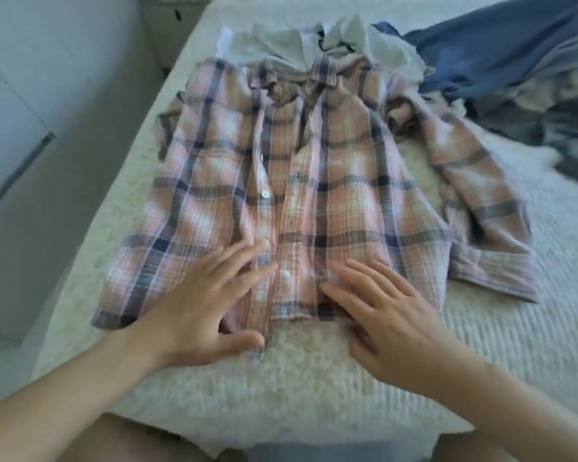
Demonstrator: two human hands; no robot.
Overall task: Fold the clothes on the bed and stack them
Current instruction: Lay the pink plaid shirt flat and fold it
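Both hands were laid flat, fingers spread, nothing gripped: left hand (194,301) and right hand (384,315) were pressed on the hem of the plaid shirt (281,181), spread front-up on the bed (481,345). Fabric judged soft, light, limp; best pinched at shoulder and hem. Unfolded clothes (347,45) were heaped beyond the collar.
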